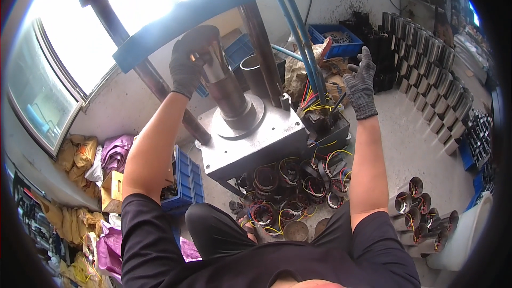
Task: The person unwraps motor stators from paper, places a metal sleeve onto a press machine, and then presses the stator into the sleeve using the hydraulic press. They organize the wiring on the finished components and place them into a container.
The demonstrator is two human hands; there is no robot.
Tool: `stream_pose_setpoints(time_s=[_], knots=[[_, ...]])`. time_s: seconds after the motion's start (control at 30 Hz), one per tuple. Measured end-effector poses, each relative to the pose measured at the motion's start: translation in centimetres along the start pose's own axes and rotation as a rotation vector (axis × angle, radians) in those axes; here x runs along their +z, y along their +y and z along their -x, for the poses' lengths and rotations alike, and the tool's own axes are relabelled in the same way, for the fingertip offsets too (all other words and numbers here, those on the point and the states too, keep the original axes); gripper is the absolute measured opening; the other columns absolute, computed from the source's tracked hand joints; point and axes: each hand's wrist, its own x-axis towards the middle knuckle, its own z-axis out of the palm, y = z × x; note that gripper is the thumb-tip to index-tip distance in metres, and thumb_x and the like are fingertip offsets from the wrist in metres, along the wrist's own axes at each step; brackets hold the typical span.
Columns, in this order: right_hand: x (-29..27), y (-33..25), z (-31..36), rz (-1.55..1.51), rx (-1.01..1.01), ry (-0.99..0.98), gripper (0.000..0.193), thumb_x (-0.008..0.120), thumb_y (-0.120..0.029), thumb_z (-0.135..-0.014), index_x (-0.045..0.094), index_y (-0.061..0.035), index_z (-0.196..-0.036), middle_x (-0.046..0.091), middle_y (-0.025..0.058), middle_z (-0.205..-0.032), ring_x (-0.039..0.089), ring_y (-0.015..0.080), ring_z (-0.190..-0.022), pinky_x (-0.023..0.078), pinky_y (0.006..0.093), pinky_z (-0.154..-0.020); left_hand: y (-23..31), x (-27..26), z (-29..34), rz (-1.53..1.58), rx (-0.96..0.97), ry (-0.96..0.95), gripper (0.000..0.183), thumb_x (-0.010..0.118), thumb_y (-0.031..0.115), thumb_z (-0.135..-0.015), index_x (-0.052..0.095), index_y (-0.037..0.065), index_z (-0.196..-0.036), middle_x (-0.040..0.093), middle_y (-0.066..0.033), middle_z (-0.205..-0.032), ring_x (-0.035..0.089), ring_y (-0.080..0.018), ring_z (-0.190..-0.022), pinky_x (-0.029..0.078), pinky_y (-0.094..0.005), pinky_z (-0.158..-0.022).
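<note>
My left hand (185,69), in a dark grey glove, is closed around the side of a shiny metal sleeve (215,66). That sleeve sits upright, slightly tilted in view, on top of a steel post (231,98) with a round base. The post stands on the flat metal bed (282,122) of a press, under its blue crossbeam (186,18). To the right, my right hand (362,82), gloved too, is raised beside the blue hoses (306,42). Its fingers are apart and nothing shows in it.
Stator rings with coloured wires (290,181) lie on the floor below the press. A wider tube (250,66) stands behind the post. Stacked metal sleeves (421,64) line the far right. Wired tubes (421,213) are piled nearer right. Blue crates (184,178) are at left.
</note>
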Motion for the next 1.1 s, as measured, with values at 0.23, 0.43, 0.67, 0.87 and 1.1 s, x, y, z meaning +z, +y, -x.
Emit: stream_pose_setpoints(time_s=[0.23, 0.43, 0.67, 0.87, 1.1], knots=[[-1.1, -0.8, 0.3, 0.048, 0.078, 0.007, 0.099, 0.065, 0.016, -0.079, 0.021, -0.0167, -0.163, 0.038, 0.0166, -0.144, 0.060, 0.0225, -0.109, 0.057, 0.0334, -0.096, -1.3, -0.6, -3.6, 0.049, -0.373, -0.187, 0.037, 0.077, 0.028, -0.083, 0.078, 0.012, -0.116, 0.077, -0.0049, -0.098, 0.068, -0.0188, -0.089, 0.052, -0.0325, -0.084], [-1.9, -1.7, 0.7, 0.115, 0.081, 0.079, 0.061, 0.072, 0.004, -0.086, 0.051, -0.0062, -0.142, 0.060, 0.0113, -0.110, 0.063, 0.0195, -0.088, 0.057, 0.0337, -0.084, -7.0, 1.1, -5.8, 0.157, -0.385, -0.148, 0.041, 0.084, 0.039, -0.080, 0.075, 0.000, -0.089, 0.075, -0.0098, -0.083, 0.070, -0.0193, -0.081, 0.054, -0.0334, -0.079], [-5.5, -1.6, -0.1, 0.134, 0.059, 0.160, 0.021, 0.069, -0.016, -0.096, 0.072, -0.0031, -0.112, 0.075, 0.0105, -0.093, 0.071, 0.0178, -0.081, 0.057, 0.0333, -0.079, -5.9, 1.4, -7.3, -0.080, -0.361, -0.278, 0.050, 0.079, 0.049, -0.078, 0.078, 0.002, -0.096, 0.077, -0.0142, -0.091, 0.073, -0.0251, -0.090, 0.055, -0.0371, -0.085], [-6.0, -2.9, 0.3, 0.090, 0.134, 0.078, 0.015, 0.066, -0.011, -0.098, 0.072, -0.0031, -0.109, 0.074, 0.0081, -0.091, 0.070, 0.0149, -0.080, 0.057, 0.0318, -0.079, -5.0, 1.1, -6.8, -0.120, -0.373, -0.268, 0.053, 0.082, 0.050, -0.078, 0.079, 0.003, -0.103, 0.078, -0.0166, -0.100, 0.075, -0.0293, -0.095, 0.056, -0.0384, -0.088], [-6.7, -2.8, 0.3, 0.110, 0.157, 0.005, 0.013, 0.066, -0.011, -0.098, 0.071, -0.0031, -0.107, 0.073, 0.0063, -0.091, 0.068, 0.0131, -0.081, 0.055, 0.0304, -0.081, -4.5, 0.7, -6.3, -0.166, -0.417, -0.270, 0.059, 0.081, 0.053, -0.080, 0.078, 0.000, -0.105, 0.077, -0.0202, -0.104, 0.074, -0.0329, -0.100, 0.055, -0.0393, -0.090]])
